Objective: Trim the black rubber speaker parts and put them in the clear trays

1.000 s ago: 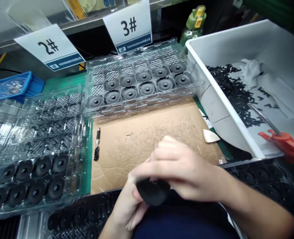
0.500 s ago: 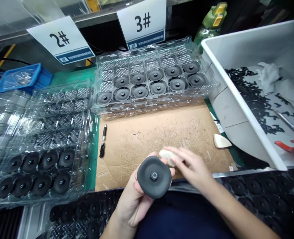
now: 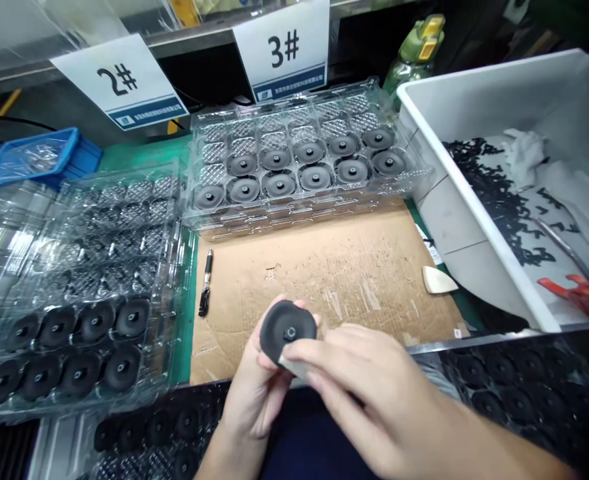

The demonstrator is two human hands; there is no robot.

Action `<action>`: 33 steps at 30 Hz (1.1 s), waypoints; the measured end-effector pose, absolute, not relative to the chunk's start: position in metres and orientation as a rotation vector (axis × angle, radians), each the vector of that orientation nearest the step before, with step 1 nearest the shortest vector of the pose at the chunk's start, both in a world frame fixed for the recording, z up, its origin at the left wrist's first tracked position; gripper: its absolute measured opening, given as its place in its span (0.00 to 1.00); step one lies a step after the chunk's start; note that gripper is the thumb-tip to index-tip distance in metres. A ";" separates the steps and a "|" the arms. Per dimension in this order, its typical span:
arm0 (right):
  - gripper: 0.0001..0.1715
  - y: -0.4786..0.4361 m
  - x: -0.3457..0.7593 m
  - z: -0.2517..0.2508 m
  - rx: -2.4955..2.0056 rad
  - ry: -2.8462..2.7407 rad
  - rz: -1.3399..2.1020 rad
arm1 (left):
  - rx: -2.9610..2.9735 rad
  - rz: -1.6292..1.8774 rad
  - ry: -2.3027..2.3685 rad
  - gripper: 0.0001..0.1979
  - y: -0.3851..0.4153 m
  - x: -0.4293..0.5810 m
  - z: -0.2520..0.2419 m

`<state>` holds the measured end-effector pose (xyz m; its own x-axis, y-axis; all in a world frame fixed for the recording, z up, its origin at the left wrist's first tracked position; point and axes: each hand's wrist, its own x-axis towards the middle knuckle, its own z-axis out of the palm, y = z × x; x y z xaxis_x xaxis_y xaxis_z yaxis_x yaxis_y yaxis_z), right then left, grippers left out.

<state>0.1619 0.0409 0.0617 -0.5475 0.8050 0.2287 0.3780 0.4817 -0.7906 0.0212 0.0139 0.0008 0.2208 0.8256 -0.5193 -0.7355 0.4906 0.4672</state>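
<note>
A black rounded disc [image 3: 280, 325] with a small metal fitting in its middle rests in my left hand [image 3: 254, 390], whose fingers wrap round it from below and behind. My right hand [image 3: 369, 383] pinches a pale pad [image 3: 297, 367] and holds it against the disc's lower right rim. The fingers cover much of the pad. Under both hands lies a sheet of brown cardboard [image 3: 294, 267]. A second cream pad [image 3: 438, 280] lies at its right edge.
Clear trays with black discs stand at the back [image 3: 254, 212] and left [image 3: 172, 333]. On the right, a white bin [image 3: 479, 213] holds small black pieces and a red-handled tool [image 3: 582, 293]. A pen [image 3: 206, 283] lies on the cardboard's left side.
My right hand has swung from behind the disc to its front lower right, bringing the pale pad onto the rim. My left hand has moved the disc slightly left and up.
</note>
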 end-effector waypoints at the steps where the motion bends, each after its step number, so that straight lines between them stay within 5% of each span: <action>1: 0.15 0.042 0.160 0.060 -1.013 -2.158 0.965 | 0.130 1.105 0.825 0.22 0.013 0.021 0.001; 5: 0.18 0.048 0.155 0.056 -1.039 -2.110 0.745 | 0.096 1.077 0.864 0.18 0.011 0.021 0.004; 10: 0.16 0.038 0.176 0.061 -0.935 -2.190 1.008 | 0.155 1.036 0.783 0.25 0.016 0.015 0.014; 15: 0.19 0.048 0.194 0.057 -1.115 -2.259 0.696 | 0.182 0.961 0.739 0.22 0.020 0.022 0.016; 18: 0.19 0.062 0.201 0.042 -1.000 -2.107 0.838 | 0.166 0.963 0.691 0.23 0.018 0.025 0.017; 22: 0.17 0.052 0.212 0.003 -1.410 -1.788 0.963 | 0.113 0.876 0.596 0.26 0.015 0.020 0.017; 28: 0.18 0.008 0.216 -0.056 -1.503 -1.906 1.118 | 0.069 0.861 0.545 0.29 0.015 0.017 0.007; 33: 0.15 0.023 0.223 -0.031 -1.586 -1.808 1.027 | 0.109 0.819 0.554 0.28 0.015 0.021 0.010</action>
